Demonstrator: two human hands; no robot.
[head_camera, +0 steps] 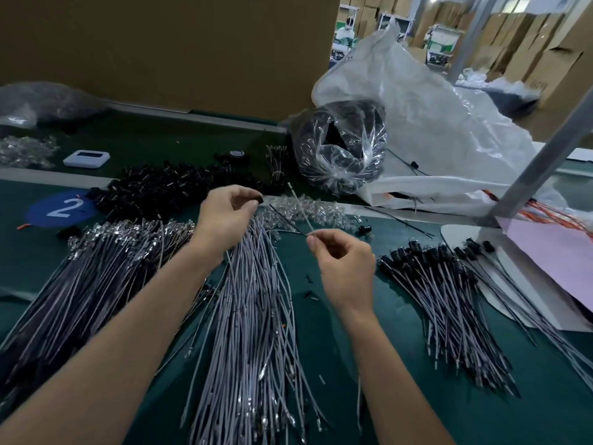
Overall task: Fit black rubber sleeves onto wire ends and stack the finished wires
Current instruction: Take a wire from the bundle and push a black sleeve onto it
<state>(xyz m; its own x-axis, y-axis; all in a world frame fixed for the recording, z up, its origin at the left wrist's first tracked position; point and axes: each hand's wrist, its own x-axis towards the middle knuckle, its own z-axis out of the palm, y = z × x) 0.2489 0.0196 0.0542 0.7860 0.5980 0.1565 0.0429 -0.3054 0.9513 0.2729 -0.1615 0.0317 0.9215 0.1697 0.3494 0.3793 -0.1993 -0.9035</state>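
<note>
Left hand (229, 208) pinches a black sleeve (259, 199) between thumb and fingertips. Right hand (345, 268) pinches a grey wire (300, 209) at its lower part, the other fingers curled. The wire stands tilted, its free end pointing up and away, just right of the sleeve and apart from it. The left hand is nearer that end. Loose wires (253, 300) lie beneath, spare sleeves (154, 191) behind, and the finished stack (449, 284) to the right.
</note>
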